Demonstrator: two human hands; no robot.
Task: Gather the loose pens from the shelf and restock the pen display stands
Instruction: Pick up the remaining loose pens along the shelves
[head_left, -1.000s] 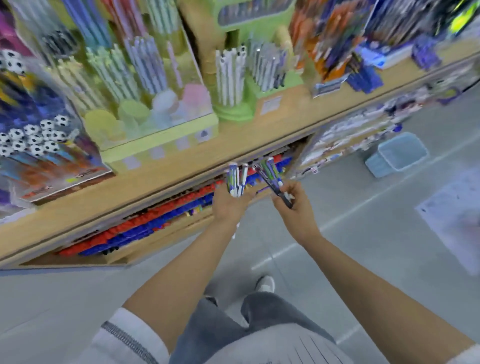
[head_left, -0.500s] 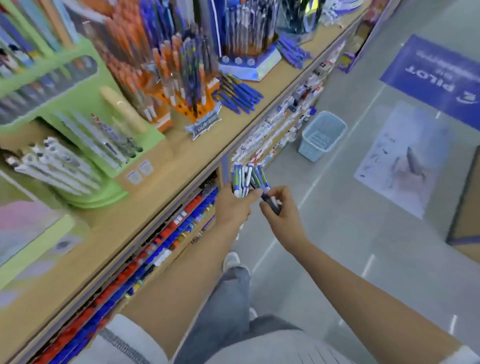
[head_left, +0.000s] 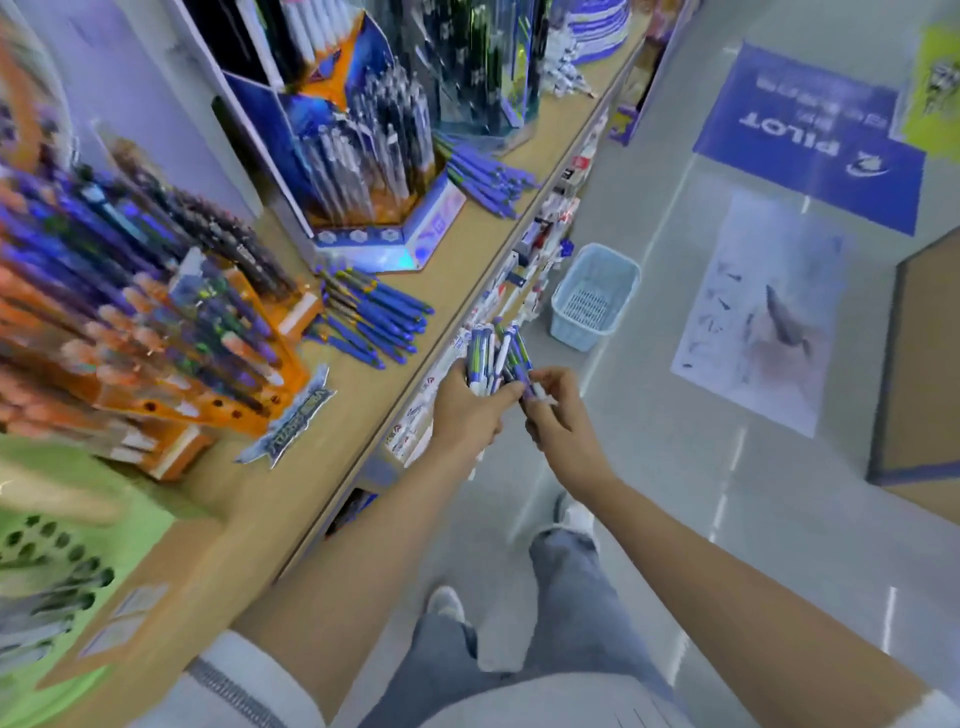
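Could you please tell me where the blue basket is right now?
In the head view, the basket stands on the floor right of the shelf, just beyond the pens in the left hand.

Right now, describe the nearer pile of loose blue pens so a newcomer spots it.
Follow the wooden shelf on the left to the orange display stand. Between it and the blue hexagonal stand, the nearer pile of loose blue pens lies flat on the wood. The other loose pile lies beyond the hexagonal stand.
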